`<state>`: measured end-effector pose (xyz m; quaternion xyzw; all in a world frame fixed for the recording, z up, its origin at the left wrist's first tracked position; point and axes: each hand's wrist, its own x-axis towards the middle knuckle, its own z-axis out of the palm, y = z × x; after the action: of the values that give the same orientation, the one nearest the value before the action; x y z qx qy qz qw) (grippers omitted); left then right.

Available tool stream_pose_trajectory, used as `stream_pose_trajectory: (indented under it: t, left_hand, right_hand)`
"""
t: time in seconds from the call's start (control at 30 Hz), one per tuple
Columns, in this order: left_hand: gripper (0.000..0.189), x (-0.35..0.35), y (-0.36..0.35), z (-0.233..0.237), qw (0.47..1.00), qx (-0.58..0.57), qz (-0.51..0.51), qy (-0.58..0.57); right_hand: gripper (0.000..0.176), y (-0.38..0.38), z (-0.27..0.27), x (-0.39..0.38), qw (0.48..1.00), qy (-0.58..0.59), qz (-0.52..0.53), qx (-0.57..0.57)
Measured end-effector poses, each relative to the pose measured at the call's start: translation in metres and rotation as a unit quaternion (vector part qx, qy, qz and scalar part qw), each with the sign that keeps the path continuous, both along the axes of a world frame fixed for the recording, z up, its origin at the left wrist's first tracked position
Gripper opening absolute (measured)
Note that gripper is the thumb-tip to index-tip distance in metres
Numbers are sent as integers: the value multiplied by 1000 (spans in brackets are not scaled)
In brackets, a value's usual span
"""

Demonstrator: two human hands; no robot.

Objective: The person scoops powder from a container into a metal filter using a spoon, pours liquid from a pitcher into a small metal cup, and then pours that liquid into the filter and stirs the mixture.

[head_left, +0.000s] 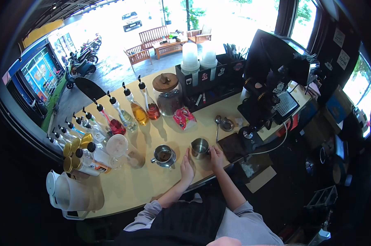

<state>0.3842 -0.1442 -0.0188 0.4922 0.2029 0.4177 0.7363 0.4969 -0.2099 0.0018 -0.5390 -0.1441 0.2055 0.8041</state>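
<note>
A small stainless-steel milk pitcher (199, 154) stands upright near the table's front edge, between my two hands. My right hand (216, 158) is closed at its right side, where the handle is hidden by my fingers. On the other side my left hand (187, 169) has its fingers stretched out, fingertips right at the pitcher's wall. Just left of that hand sits a shiny cup (164, 162) with a handle and something brown inside.
Syrup bottles with pourers (138, 112) line the far left edge, beside a lidded glass jar (167, 102). A pink packet (184, 119) lies near it. A spoon (217, 129), a dark mat (231, 146) and a coffee machine (261, 96) are on the right. Plastic jugs (70, 192) stand left.
</note>
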Motion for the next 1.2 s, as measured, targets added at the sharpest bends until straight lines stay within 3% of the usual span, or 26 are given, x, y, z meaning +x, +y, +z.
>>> stream_pose_trajectory:
  t: [0.1,0.2,0.3,0.4,0.6,0.73,0.83,0.93,1.0,1.1,1.2]
  left_hand:
    - [50,9,-2,-8,998,-31,-24,-48]
    - [51,0,-11,-3,998,2,-51,-27]
    - [53,-21,-23,1,998,52,-17,18]
    - [57,-51,-34,1,1000,6,12,-12]
    - [63,-122,-39,13,997,-42,57,-39]
    - [62,-170,-22,21,994,-26,110,-7]
    - [61,-203,3,17,986,-30,151,-58]
    - [61,-235,31,29,976,-51,210,39]
    - [61,-254,52,27,975,-54,215,29]
    - [60,-273,82,18,971,-73,230,-4]
    - [54,-288,107,3,979,-43,194,36]
  right_hand:
    - [25,-12,-5,-2,999,-36,-11,-10]
    - [31,-26,12,-18,997,-51,-18,-53]
    - [35,-37,-2,-35,995,-62,-2,-79]
    - [38,-44,20,-74,993,-91,1,-69]
    - [41,-45,10,-142,988,-113,73,-72]
    - [40,-20,15,-179,980,-121,143,-58]
    - [40,11,29,-206,968,-69,225,-85]
    - [37,44,42,-236,958,-83,269,-57]
    - [33,61,35,-253,947,-40,315,-37]
    - [32,79,24,-274,945,13,324,-36]
    - [34,93,21,-291,954,-4,298,-21]
